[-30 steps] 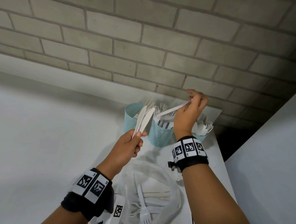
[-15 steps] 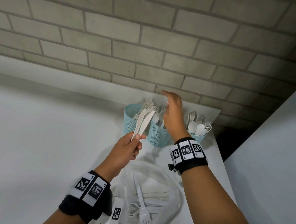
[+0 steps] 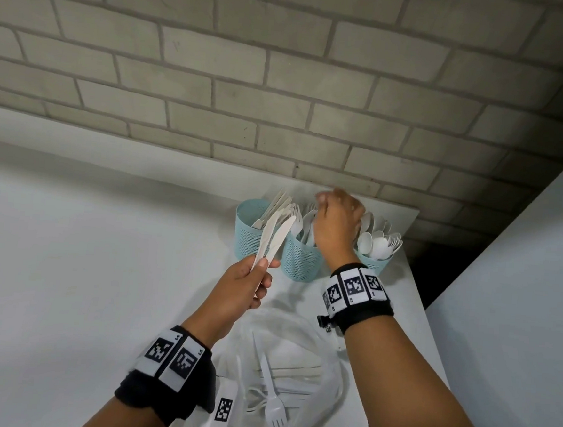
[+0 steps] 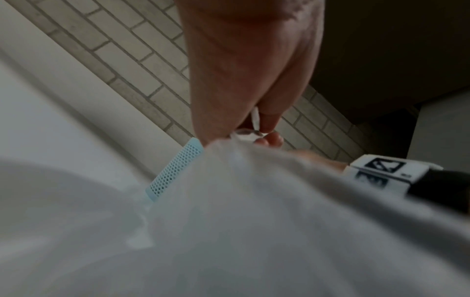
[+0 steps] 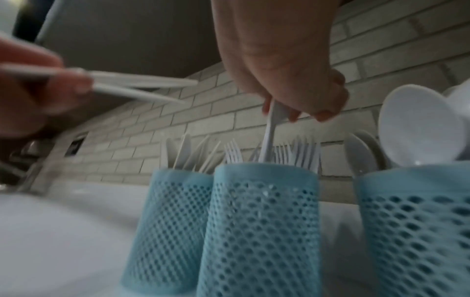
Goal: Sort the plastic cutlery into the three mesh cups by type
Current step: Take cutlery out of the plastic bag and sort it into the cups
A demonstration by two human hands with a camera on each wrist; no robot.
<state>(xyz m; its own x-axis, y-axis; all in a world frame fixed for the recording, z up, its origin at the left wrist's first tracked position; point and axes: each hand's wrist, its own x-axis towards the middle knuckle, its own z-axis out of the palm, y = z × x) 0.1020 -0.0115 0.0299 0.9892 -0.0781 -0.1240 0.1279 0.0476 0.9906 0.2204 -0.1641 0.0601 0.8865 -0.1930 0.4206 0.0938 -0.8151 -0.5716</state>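
Three light-blue mesh cups stand in a row at the table's back. The left cup holds knives, the middle cup forks, the right cup spoons. My right hand hovers over the middle cup and pinches the handle of a white fork, tines down among the forks. My left hand holds two white knives by their handles, blades up, in front of the left cup.
A clear plastic bag with several loose white forks and knives lies on the white table between my forearms. A brick wall rises right behind the cups. A white panel stands close on the right.
My right hand turned the fork from level to upright and lowered it over the middle cup. My left hand with the two knives stayed almost still.
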